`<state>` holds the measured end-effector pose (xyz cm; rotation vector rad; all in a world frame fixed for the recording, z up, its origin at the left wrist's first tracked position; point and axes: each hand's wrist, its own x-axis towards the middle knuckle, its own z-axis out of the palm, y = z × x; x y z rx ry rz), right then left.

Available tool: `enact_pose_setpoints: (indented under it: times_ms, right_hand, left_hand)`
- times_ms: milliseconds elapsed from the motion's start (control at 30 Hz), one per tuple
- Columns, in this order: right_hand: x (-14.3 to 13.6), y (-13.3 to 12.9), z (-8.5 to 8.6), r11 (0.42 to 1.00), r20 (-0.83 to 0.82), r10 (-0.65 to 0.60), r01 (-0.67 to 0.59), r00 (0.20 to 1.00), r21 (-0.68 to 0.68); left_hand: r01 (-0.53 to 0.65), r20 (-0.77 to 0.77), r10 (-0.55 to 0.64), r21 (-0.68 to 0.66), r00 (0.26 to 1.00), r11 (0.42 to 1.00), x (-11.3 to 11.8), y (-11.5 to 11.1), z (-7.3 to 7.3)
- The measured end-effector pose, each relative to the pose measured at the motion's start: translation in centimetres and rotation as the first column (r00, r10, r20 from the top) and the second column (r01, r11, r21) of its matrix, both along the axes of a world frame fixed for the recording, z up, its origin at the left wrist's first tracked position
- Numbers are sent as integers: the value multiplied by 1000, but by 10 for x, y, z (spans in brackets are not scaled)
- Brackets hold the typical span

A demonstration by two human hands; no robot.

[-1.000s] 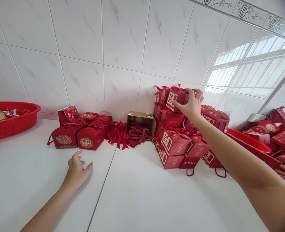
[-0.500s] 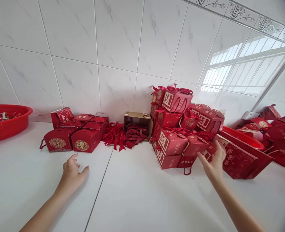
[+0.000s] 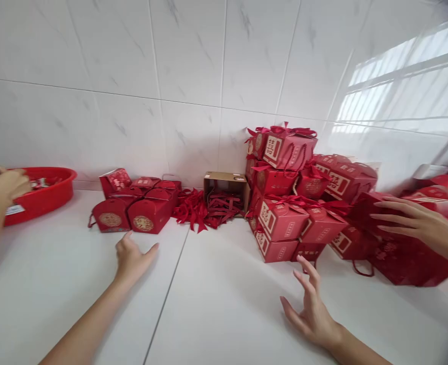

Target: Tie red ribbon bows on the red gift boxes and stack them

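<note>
Resting atop the stack, the bow-tied box (image 3: 291, 151) has been let go; the right hand (image 3: 315, 317) has withdrawn, fingers spread, gripping nothing. The left hand (image 3: 133, 259), also unclenched, is near 2 front boxes (image 3: 145, 223). White counter (image 3: 216, 294) stretches between both, tiled wall (image 3: 189, 132) behind, a co-worker's hand (image 3: 417, 223) rightward

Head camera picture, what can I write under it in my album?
Left hand and right hand, both empty, by red boxes and ribbons on a white table.
</note>
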<state>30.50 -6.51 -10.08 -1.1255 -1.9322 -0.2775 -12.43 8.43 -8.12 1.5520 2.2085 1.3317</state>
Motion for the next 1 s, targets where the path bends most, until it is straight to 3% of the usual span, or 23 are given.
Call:
enact_pose_setpoints:
  times_ms: [100, 267, 333, 400, 500, 600, 667, 800, 900, 1000]
  right_hand:
    - [-2, -1, -9, 997, 105, 67, -61, 992, -56]
    - [6, 8, -16, 996, -4, -41, 41, 999, -82]
    - [5, 8, -13, 999, 56, -25, 27, 998, -39]
    - [-3, 8, -7, 997, 186, 72, -71, 980, -13]
    - [-33, 19, 4, 963, 312, 267, -245, 912, -108]
    - [-86, 56, 9, 926, 244, 344, -283, 907, -252]
    - [-129, 92, 11, 906, 152, 304, -237, 940, -350]
    - [-202, 171, 15, 922, 70, 175, -139, 982, -361]
    - [-226, 213, 18, 930, 7, 89, -80, 996, -360]
    - [-229, 228, 15, 935, -70, 40, -62, 997, -350]
  left_hand:
    - [-77, -32, 76, -15, 997, 997, 4, 16, 4]
    - [-170, -12, 170, -21, 985, 985, 1, 42, 7]
    - [-189, 11, 189, -12, 982, 982, -1, 47, 9]
    - [-189, 27, 189, 1, 982, 982, -3, 50, 9]
    - [-170, 40, 169, 5, 985, 985, -6, 51, 8]
    - [-160, 48, 160, -4, 986, 987, -7, 50, 5]
    - [-158, 46, 158, -7, 986, 987, -8, 48, 4]
    - [-175, 40, 175, -12, 984, 985, -8, 46, 1]
    - [-170, 39, 170, -10, 985, 985, -10, 47, -1]
    - [-154, 46, 154, -8, 987, 988, -11, 47, -1]
